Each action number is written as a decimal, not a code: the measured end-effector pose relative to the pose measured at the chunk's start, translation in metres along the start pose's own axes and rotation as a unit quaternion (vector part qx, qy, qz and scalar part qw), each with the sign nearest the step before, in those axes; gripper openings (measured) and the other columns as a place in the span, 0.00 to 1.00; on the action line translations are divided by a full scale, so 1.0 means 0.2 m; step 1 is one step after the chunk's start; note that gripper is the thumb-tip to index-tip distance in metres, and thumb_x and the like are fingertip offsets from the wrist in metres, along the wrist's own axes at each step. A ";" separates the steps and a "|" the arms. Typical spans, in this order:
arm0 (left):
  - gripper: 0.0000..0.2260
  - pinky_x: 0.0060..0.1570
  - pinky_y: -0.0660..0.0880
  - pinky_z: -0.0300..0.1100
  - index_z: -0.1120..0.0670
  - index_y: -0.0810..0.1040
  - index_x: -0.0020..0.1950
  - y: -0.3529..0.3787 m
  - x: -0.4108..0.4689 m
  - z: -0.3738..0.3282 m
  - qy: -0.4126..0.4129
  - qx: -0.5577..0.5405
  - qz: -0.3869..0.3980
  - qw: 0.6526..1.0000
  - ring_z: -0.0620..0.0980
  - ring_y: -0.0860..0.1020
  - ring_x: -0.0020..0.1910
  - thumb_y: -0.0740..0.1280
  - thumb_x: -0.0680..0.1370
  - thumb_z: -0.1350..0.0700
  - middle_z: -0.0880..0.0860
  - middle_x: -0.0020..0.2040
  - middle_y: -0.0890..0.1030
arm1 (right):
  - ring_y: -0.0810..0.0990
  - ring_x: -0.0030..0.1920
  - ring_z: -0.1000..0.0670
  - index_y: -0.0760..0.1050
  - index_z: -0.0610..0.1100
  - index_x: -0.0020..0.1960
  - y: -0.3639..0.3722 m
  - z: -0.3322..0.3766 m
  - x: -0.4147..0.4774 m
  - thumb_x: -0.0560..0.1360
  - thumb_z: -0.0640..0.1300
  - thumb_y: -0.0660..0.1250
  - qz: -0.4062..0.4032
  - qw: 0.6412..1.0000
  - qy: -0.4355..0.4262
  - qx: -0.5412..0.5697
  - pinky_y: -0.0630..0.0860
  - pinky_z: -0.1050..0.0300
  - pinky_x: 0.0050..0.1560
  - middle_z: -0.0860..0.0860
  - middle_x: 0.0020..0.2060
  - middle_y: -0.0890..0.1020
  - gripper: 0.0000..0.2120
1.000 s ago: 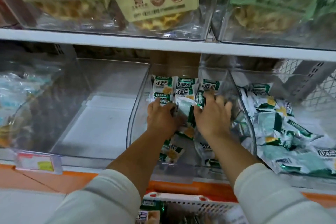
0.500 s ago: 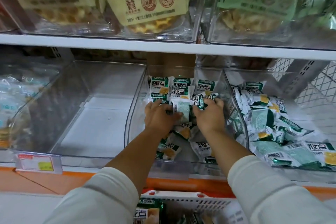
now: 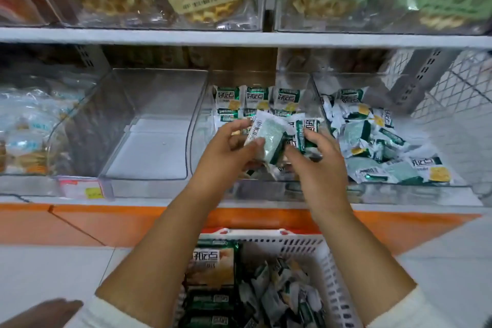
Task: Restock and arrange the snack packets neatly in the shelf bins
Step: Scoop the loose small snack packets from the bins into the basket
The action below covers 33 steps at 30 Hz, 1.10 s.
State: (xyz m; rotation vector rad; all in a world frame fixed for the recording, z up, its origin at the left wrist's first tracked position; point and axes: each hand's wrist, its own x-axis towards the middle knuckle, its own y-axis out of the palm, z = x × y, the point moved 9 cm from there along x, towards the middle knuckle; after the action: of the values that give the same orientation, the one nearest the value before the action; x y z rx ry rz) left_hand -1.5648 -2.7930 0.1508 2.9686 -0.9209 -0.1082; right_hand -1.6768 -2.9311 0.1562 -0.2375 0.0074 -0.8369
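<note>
what changed: a second ago both hands were down flat in the middle bin [image 3: 253, 78], shuffling packets. Now they've come up and back toward the near edge, and each one has a packet in it.
left hand: the left hand [image 3: 226, 152] has its fingers [image 3: 235, 125] and thumb pinched on a pale packet [image 3: 266, 136]. The packet is tilted, back side showing, and held over the bin's near half.
right hand: the right hand [image 3: 316, 157] has its fingers curled round a green-edged packet [image 3: 306, 132], just beside the pale one and maybe touching it. Can't really tell.
far row: the standing row [image 3: 255, 98] against the far wall hasn't budged, labels still facing out. The near half of the bin is mostly hidden behind the hands, though a few loose packets peek out underneath.
right bin: the right bin [image 3: 436, 138] holds a loose pile [image 3: 372, 141], all jumbled, no rows.
left bin: the left bin [image 3: 149, 146] sits just left of the middle one, see-through.
basket: the white basket [image 3: 292, 241] is on the near side below the shelf, with plenty more stock inside.
what it means: my guess is they're pulling out strays to flip and stand in front of the far row. So the next row is only getting started. With the pile and the basket still to go, it's early days.
watch for: the wrappers look slick and floppy, so I'd bet the standing ones tip over if the next one gets shoved in hard.
</note>
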 end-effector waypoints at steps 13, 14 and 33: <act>0.17 0.50 0.82 0.57 0.51 0.75 0.68 0.08 -0.78 1.31 -0.363 0.107 0.029 0.925 0.57 0.81 0.47 0.68 0.80 0.50 0.54 0.50 0.78 | 0.79 0.42 0.52 0.79 0.45 0.47 -0.22 -1.17 -0.91 0.72 0.44 0.71 0.016 0.945 0.292 -0.145 0.68 0.73 0.30 0.48 0.46 0.80 0.05; 0.19 0.51 0.81 0.58 0.51 0.73 0.70 0.10 -0.82 1.40 -0.384 0.139 0.062 0.911 0.58 0.81 0.50 0.67 0.80 0.49 0.53 0.53 0.78 | 0.79 0.35 0.52 0.78 0.45 0.40 -0.22 -1.26 -0.95 0.72 0.44 0.72 0.042 0.934 0.323 -0.150 0.68 0.70 0.26 0.49 0.37 0.81 0.04; 0.12 0.50 0.76 0.33 0.48 0.79 0.63 0.19 -0.54 0.73 -0.065 0.325 0.019 0.943 0.38 0.79 0.52 0.64 0.82 0.56 0.46 0.59 0.81 | 0.79 0.48 0.54 0.76 0.46 0.61 -0.32 -0.98 -0.67 0.81 0.46 0.61 0.045 0.964 0.185 -0.185 0.71 0.65 0.45 0.53 0.51 0.81 0.12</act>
State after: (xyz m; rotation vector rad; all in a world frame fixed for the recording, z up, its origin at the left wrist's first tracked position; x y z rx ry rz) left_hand -1.6861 -2.7655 0.0140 3.5741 -1.2324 0.0083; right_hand -1.8331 -2.9150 -0.0329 -0.4255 0.5263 -0.7747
